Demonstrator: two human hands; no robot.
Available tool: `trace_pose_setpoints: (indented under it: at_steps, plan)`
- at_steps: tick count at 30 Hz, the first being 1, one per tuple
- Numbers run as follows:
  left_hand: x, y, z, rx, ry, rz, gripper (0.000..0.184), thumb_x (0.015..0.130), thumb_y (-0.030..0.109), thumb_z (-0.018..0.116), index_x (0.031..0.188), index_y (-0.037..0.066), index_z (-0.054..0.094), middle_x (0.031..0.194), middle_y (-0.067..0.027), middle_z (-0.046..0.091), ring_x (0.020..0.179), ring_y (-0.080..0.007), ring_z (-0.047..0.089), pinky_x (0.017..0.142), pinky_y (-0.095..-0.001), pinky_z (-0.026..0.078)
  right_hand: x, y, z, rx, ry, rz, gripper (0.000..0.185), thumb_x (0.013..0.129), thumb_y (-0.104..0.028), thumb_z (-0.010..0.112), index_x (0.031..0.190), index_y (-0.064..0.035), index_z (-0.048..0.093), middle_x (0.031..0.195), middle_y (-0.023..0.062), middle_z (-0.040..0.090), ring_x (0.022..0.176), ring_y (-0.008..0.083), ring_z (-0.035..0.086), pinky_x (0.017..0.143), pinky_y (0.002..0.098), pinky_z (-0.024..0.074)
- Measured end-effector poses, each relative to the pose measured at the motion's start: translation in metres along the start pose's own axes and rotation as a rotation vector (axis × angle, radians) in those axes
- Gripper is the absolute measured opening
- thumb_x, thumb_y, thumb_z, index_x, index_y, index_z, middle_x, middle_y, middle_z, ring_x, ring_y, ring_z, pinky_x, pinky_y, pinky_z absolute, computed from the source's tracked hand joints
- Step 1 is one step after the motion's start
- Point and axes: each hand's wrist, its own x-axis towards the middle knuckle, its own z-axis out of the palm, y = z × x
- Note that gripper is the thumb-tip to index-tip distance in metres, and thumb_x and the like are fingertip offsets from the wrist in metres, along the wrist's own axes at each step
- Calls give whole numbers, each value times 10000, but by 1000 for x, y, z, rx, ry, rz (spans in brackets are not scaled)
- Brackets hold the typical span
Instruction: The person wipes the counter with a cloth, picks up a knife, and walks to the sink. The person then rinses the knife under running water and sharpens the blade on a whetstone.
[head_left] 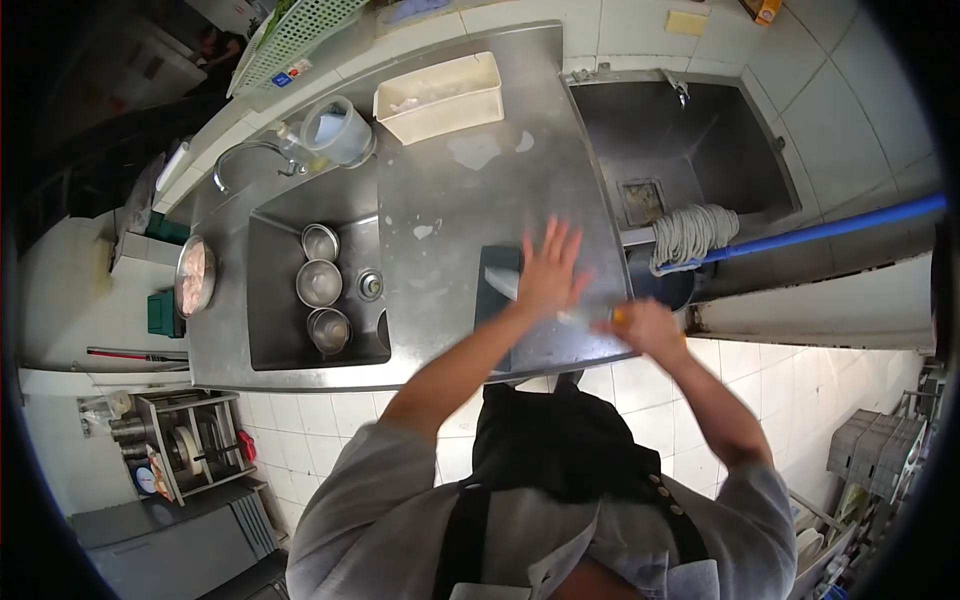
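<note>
Right hand (648,328) holds 1 knife (502,282) — left hand (550,272) across; 2 sinks (274,290).

the knife blade (502,283) is shiny metal, the counter (480,205) smooth metal, the tub (442,117) matt plastic.

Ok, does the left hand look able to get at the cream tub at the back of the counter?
Probably yes, with a forward stretch: nothing stands on the counter between the left hand and the cream tub. The hand would first have to leave the knife blade beneath it.
</note>
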Motion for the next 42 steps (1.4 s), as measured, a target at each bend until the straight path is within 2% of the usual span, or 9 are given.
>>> trace_pose_setpoints:
  at_steps: [2,10,14,17,22,24,32,36,42]
  plan:
    - [-44,26,-17,58,-192,-41,723,915,474,576,1437,14,381,1518,-229,312,1468,-384,186,1075,-729,172,-26,0,17,-112,-80,-8,706,723,-724,666,1086,-121,713,978,183,708,948,345,693,810,472,545]
    - [9,-31,-14,85,-72,-79,782,903,522,560,1473,32,347,1564,-235,223,1487,-398,117,1052,-767,124,41,-20,4,-46,99,81,751,733,-770,614,1059,-101,719,1078,168,697,1017,350,667,887,458,517]
    - [-59,-1,-35,139,-304,-172,781,909,523,541,1489,42,333,1584,-228,188,1494,-391,94,1059,-762,114,11,-13,47,-101,53,-187,732,726,-762,624,1047,-112,726,1087,175,693,1051,350,654,882,453,518]
    - [4,-58,-27,159,-127,-168,800,900,533,553,1498,54,321,1586,-231,175,1486,-424,92,1048,-776,97,47,-38,23,-19,44,-65,730,717,-760,633,1053,-118,720,1059,171,701,1020,358,665,878,458,520]
    - [-22,-72,-43,193,-65,-173,811,890,548,561,1493,58,328,1583,-227,184,1480,-437,106,1052,-771,105,63,-64,20,24,-112,-40,768,735,-760,617,1181,-136,664,1151,143,682,1086,358,639,930,470,495]
    - [-60,-48,-63,199,-272,-270,745,919,512,538,1480,61,345,1583,-210,192,1482,-405,122,1067,-745,145,47,-57,66,-124,41,-192,836,742,-760,607,1308,-146,603,1273,190,621,1197,345,584,1023,454,441]
    - [-23,-115,-51,191,-63,-231,818,907,581,526,1507,69,307,1599,-212,149,1490,-417,83,1078,-745,87,105,-82,30,-67,35,-221,735,779,-754,572,1089,-97,686,1042,186,700,980,359,677,905,468,505]
    - [-88,-90,-73,197,-247,-307,817,911,580,519,1504,59,309,1571,-221,217,1491,-415,78,1084,-740,80,63,-99,71,-77,-94,-218,867,772,-812,510,1248,-98,635,1127,230,664,1075,381,641,978,475,478]
    - [-24,-128,-73,221,-121,-244,781,927,514,534,1509,56,287,1590,-221,168,1491,-409,85,1092,-719,121,112,-112,20,-33,-51,-144,791,750,-801,544,1111,-115,700,1063,215,678,1046,353,648,923,464,501]
